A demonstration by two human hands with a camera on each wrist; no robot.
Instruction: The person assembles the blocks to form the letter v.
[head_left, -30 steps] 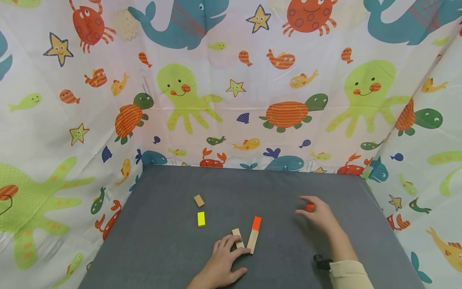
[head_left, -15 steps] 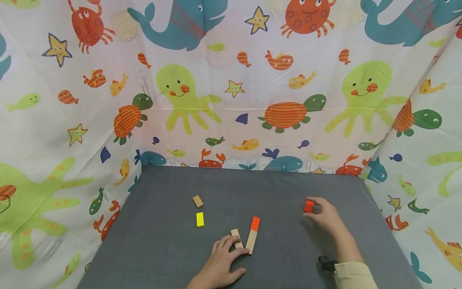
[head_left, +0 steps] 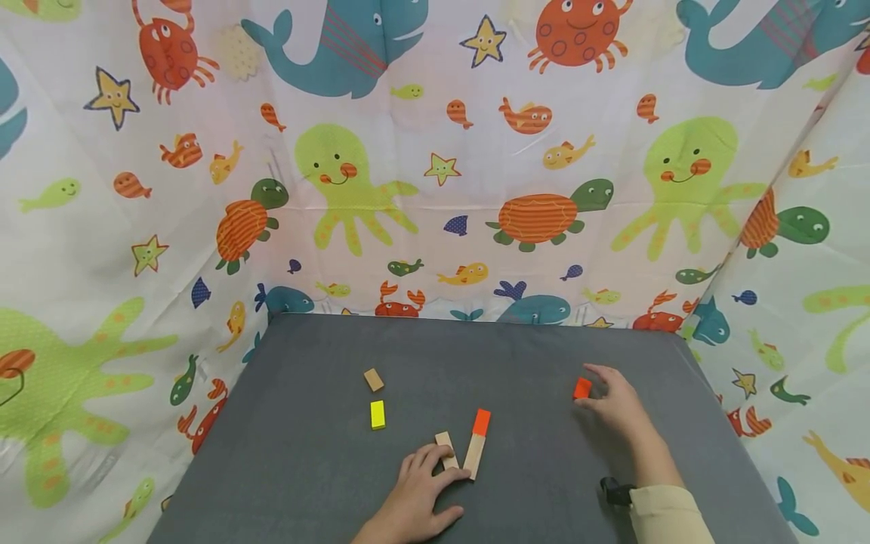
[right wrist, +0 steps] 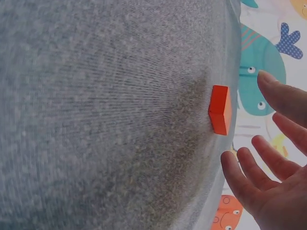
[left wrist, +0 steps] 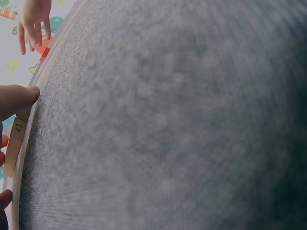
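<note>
My left hand (head_left: 418, 495) rests at two slim wooden blocks near the table's front, its fingers loosely bent. Fingertips lie over the left wooden block (head_left: 443, 438), and one finger reaches the near end of the right wooden block (head_left: 474, 458). An orange block (head_left: 482, 421) continues from that block's far end. In the left wrist view the thumb (left wrist: 21, 99) shows beside a wooden block marked 43 (left wrist: 16, 143). On the right, my right hand (head_left: 617, 404) has its thumb and fingers spread beside a second orange block (head_left: 581, 388), which sits on the table (right wrist: 220, 110), apart from the fingers in the right wrist view.
A yellow block (head_left: 377, 415) and a small tan block (head_left: 374, 380) lie at the left of the grey cloth-covered table (head_left: 306, 468). A curtain (head_left: 435, 189) printed with sea animals stands behind the table and along both sides.
My right hand has opened its fingers away from the orange block, which now sits uncovered on the table; earlier the hand was around it, slightly further left. The left hand has stayed still.
</note>
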